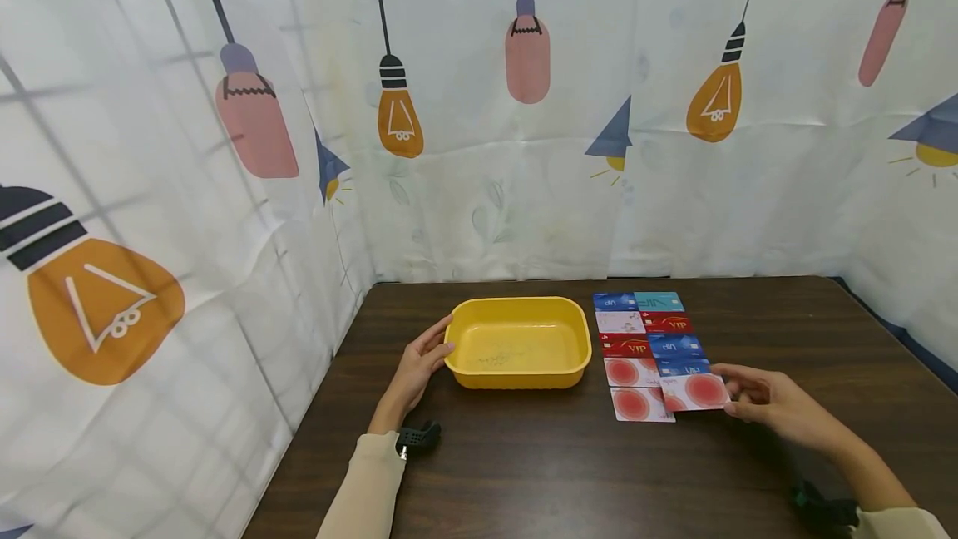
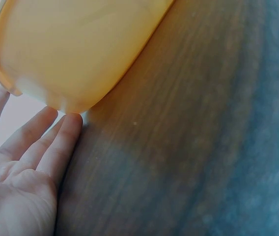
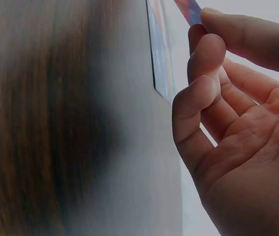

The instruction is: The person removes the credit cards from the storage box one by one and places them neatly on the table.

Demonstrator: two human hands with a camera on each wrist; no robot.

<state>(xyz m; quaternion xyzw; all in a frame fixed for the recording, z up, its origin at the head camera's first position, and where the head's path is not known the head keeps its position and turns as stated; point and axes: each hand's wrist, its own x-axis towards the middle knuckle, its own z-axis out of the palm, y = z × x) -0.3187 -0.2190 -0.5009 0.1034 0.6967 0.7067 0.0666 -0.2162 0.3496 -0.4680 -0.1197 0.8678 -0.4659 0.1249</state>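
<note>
Sleeves, cream (image 1: 367,481), enter at 6 o'clock, one per arm, each with a dark wrist strap.

Right hand (image 1: 774,406), at 4 o'clock on the tabletop (image 1: 524,456): thumb and fingertips (image 3: 213,46) pinch the right edge of a white card with a red disc (image 1: 696,392), the nearest card of the right column, its edge lifted in the right wrist view.

Cards (image 1: 647,348), ten or so, in two columns just right of the tub: blue, teal, white, red "VIP", and red-disc faces, lying flat.

Tub, yellow plastic (image 1: 479,377), at centre, upright, nothing inside.

Left hand (image 1: 419,368), at 9 o'clock of the tub: fingers (image 2: 61,142) straight and apart, tips touching the tub's left wall.
</note>
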